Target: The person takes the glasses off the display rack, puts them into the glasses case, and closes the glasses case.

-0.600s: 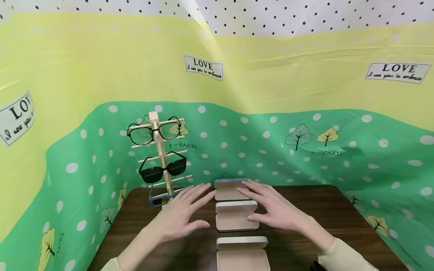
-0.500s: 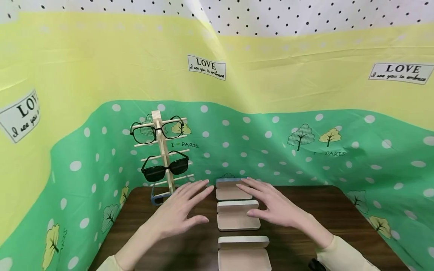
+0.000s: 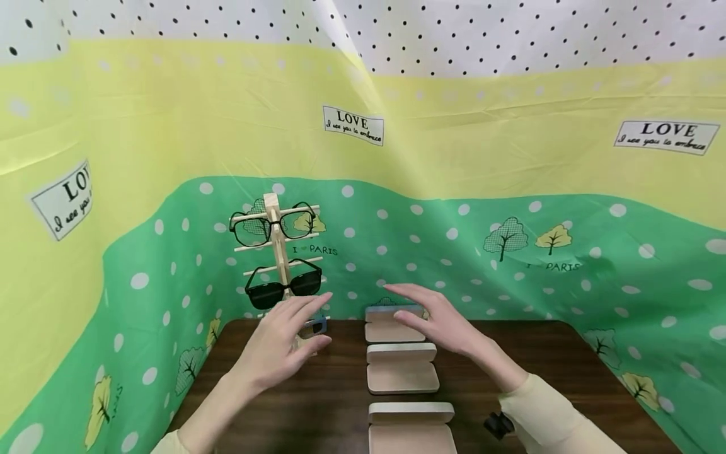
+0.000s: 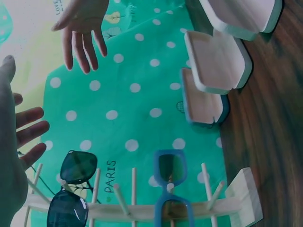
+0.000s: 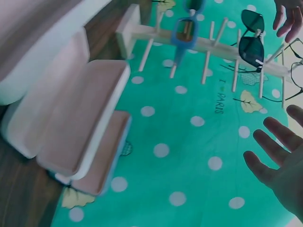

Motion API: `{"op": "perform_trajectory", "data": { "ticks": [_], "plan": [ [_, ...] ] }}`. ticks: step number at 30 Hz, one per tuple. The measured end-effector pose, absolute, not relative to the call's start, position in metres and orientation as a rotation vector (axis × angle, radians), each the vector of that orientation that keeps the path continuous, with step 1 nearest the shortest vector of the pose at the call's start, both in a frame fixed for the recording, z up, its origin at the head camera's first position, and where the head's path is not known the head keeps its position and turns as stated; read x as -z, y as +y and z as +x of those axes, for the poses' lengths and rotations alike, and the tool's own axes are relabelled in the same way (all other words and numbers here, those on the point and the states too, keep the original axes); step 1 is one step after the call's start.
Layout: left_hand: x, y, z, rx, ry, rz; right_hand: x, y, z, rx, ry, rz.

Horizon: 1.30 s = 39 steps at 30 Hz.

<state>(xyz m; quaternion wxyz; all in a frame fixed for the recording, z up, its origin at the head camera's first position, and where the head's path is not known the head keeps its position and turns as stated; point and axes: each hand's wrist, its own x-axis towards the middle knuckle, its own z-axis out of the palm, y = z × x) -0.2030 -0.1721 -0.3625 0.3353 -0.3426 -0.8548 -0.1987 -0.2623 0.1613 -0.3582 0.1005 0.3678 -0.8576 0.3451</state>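
Note:
My left hand (image 3: 278, 343) hovers in front of the wooden glasses rack (image 3: 280, 249), fingers extended and nothing in them. It partly covers the blue-framed glasses (image 4: 171, 189) on the lowest level. Black-framed clear glasses (image 3: 272, 227) sit at the top of the rack, and black sunglasses (image 3: 285, 289) hang on the middle level. My right hand (image 3: 442, 318) is in the air over the farthest glasses case (image 3: 394, 331), its fingers relaxed and bare. A middle case (image 3: 403, 376) and a nearest case (image 3: 412, 438) lie in a line towards me. All three cases have their lids up.
The cases and rack stand on a dark wooden table (image 3: 539, 372). A patterned curtain (image 3: 442, 252) encloses the back and sides. A small black object (image 3: 499, 425) shows beside my right sleeve.
Both hands have risen slightly off the table. The left has shifted left relative to the cases, and the right has moved up and back over the farthest case. The head view has tilted slightly.

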Motion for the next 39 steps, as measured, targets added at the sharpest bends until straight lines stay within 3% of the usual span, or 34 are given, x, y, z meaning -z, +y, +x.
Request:
{"op": "perform_trajectory", "data": {
  "ticks": [20,31,39],
  "plan": [
    [0.317,-0.205,-0.209,0.954,-1.905,-0.404,0.303,0.106,-0.300,-1.498,-2.431,0.968],
    [0.291,-0.231,-0.211,1.222,-2.013,0.044,0.276,0.074,-0.322,-1.619,-2.442,0.988],
    [0.282,-0.247,-0.226,1.442,-2.105,0.131,0.263,0.054,-0.333,-1.677,-2.459,0.946]
  ]
}}
